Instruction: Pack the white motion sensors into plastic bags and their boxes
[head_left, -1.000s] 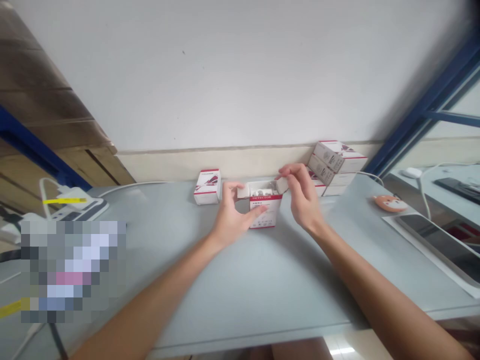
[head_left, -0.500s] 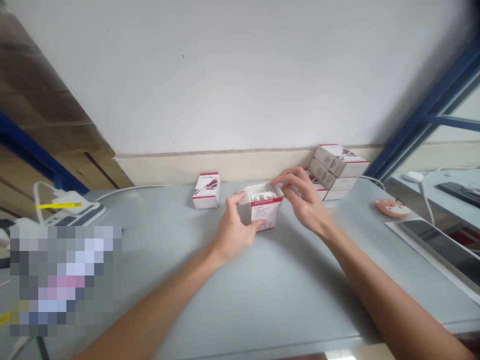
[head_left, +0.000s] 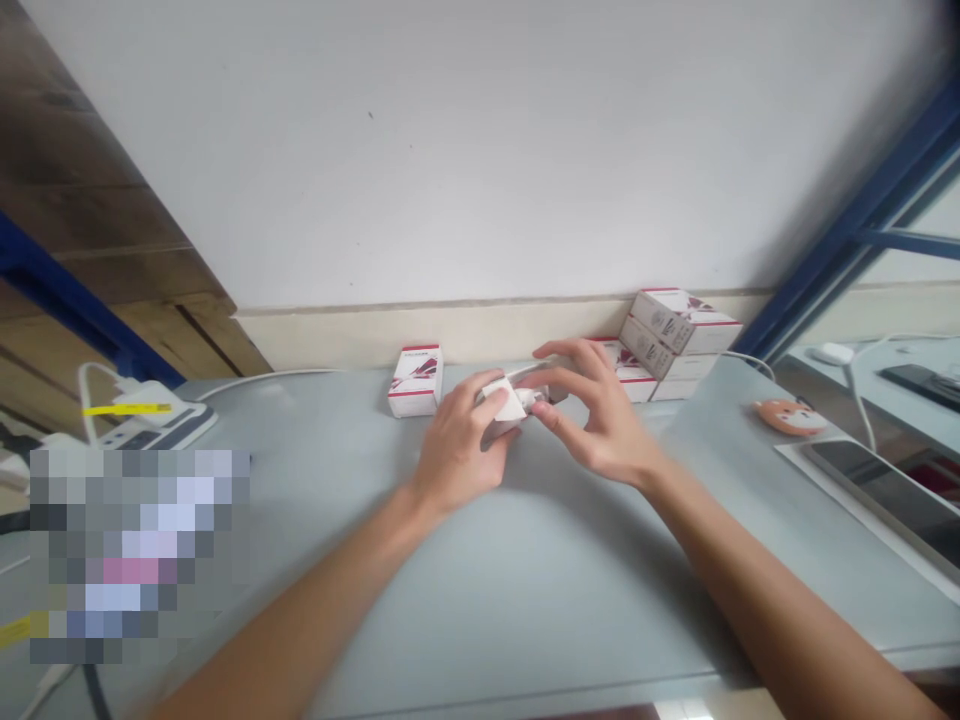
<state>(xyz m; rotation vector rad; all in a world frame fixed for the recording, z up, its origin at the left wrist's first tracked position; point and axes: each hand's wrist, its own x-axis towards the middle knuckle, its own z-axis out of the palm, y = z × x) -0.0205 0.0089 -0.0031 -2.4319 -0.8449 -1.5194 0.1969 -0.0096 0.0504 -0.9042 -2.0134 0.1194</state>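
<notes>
You have tipped the white detector box (head_left: 510, 402) onto its side: your left hand (head_left: 457, 440) curls around it, while your half-open right hand (head_left: 600, 420) pinches its far end.

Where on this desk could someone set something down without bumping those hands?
The grey desktop is open between the two forearms, and between the lone red-and-white box and the yellow-tagged white device. It is crowded around the left hand, right hand, held carton and stacked boxes.

The left hand (head_left: 457, 440) and right hand (head_left: 604, 420) are slim and long-fingered, on 2 bare forearms (head_left: 300, 610).
</notes>
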